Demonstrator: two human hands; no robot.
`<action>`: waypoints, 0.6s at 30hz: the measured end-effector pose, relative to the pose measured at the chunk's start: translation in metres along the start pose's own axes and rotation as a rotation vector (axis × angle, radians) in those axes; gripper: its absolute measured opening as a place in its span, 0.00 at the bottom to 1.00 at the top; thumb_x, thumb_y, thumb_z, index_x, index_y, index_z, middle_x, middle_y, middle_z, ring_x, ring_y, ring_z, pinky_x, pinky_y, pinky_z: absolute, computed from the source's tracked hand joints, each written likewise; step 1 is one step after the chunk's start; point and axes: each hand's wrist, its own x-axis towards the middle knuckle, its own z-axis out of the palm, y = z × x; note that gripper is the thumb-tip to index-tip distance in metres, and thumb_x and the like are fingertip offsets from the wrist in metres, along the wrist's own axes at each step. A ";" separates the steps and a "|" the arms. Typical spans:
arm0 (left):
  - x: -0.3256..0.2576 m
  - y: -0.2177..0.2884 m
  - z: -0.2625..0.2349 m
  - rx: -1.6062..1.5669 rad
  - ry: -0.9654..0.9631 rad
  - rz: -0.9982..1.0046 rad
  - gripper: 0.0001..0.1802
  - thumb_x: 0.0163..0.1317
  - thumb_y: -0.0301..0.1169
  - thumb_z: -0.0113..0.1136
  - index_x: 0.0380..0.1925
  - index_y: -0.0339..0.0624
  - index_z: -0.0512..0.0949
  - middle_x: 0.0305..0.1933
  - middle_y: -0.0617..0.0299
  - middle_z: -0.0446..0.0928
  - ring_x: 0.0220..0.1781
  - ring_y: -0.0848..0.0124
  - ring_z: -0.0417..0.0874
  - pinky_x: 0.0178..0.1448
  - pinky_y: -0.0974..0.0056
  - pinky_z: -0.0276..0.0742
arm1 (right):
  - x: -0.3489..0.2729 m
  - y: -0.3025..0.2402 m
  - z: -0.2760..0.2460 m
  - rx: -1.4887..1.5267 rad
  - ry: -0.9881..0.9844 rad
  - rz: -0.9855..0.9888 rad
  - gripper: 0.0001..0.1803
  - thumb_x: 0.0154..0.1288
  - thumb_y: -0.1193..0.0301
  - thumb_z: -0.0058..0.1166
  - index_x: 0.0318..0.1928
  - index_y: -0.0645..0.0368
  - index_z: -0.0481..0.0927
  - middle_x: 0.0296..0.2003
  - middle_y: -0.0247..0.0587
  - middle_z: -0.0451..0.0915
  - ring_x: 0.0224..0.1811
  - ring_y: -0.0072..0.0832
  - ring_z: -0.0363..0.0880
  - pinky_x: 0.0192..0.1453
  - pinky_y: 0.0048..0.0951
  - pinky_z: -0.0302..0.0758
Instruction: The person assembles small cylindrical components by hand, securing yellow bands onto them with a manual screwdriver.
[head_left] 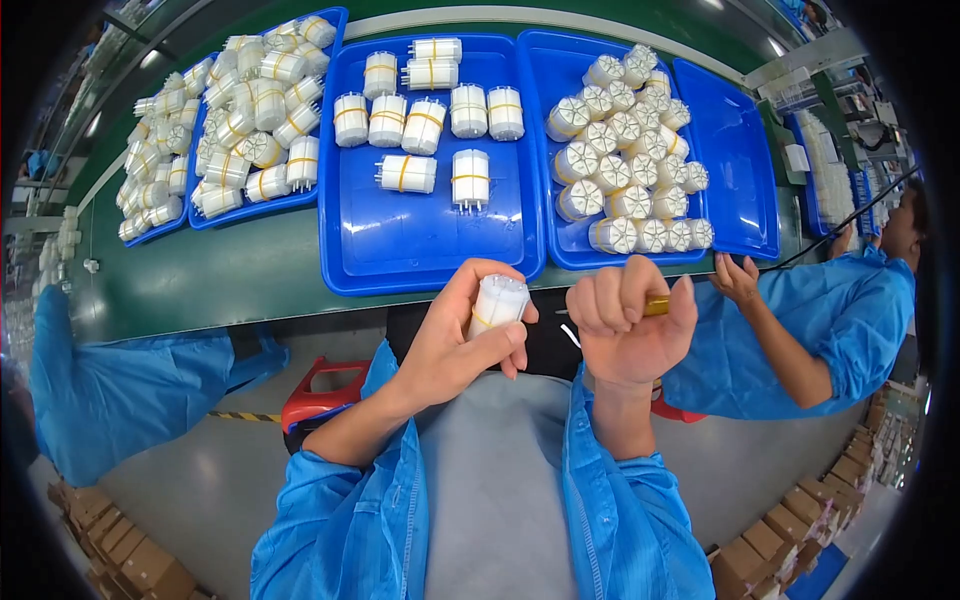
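My left hand [450, 345] is closed around a white cylindrical bundle [499, 302] with a yellow band, held upright in front of my chest. To its right, my right hand [635, 330] is curled, palm turned up, around a slim yellow-handled tool [656, 308]. A thin tip pokes out on the left side of that hand, towards the bundle, but the tool's kind is unclear. Just beyond my hands lies a blue tray [375, 245] with several similar banded bundles, some showing pins at one end. The tray to its right [570, 256] holds many more, packed close together.
Blue trays heaped with white bundles [265, 105] stand on the green bench [130, 290] at the left. At the right is another blue tray [735, 150], and beside it a co-worker in a blue smock [800, 350]. A red stool [325, 385] and cardboard boxes [150, 565] are below.
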 end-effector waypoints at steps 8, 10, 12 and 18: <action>-0.001 0.003 -0.008 0.080 -0.034 -0.042 0.27 0.60 0.27 0.65 0.56 0.41 0.63 0.35 0.63 0.75 0.28 0.80 0.77 0.27 0.74 0.72 | -0.006 0.001 0.002 -0.162 -0.008 0.045 0.30 0.75 0.44 0.31 0.23 0.54 0.60 0.16 0.29 0.59 0.19 0.20 0.50 0.25 0.28 0.51; -0.002 0.004 -0.005 0.120 -0.028 -0.053 0.26 0.59 0.27 0.66 0.55 0.41 0.67 0.35 0.64 0.74 0.29 0.81 0.75 0.31 0.74 0.71 | -0.006 0.003 0.005 -0.121 -0.026 -0.006 0.30 0.75 0.44 0.31 0.22 0.53 0.60 0.16 0.29 0.59 0.19 0.21 0.50 0.25 0.29 0.51; -0.002 0.004 -0.002 0.178 -0.022 -0.063 0.24 0.57 0.27 0.66 0.54 0.42 0.69 0.36 0.65 0.74 0.32 0.81 0.74 0.34 0.73 0.71 | -0.004 0.004 0.012 -0.015 -0.114 -0.141 0.31 0.75 0.44 0.32 0.19 0.52 0.59 0.15 0.29 0.59 0.18 0.23 0.50 0.26 0.31 0.51; -0.001 -0.001 0.001 0.373 -0.013 -0.020 0.22 0.52 0.27 0.66 0.49 0.41 0.74 0.37 0.66 0.74 0.38 0.78 0.73 0.42 0.69 0.72 | 0.001 0.012 0.026 0.013 -0.135 -0.180 0.32 0.74 0.43 0.33 0.18 0.51 0.58 0.13 0.28 0.59 0.16 0.24 0.49 0.25 0.30 0.51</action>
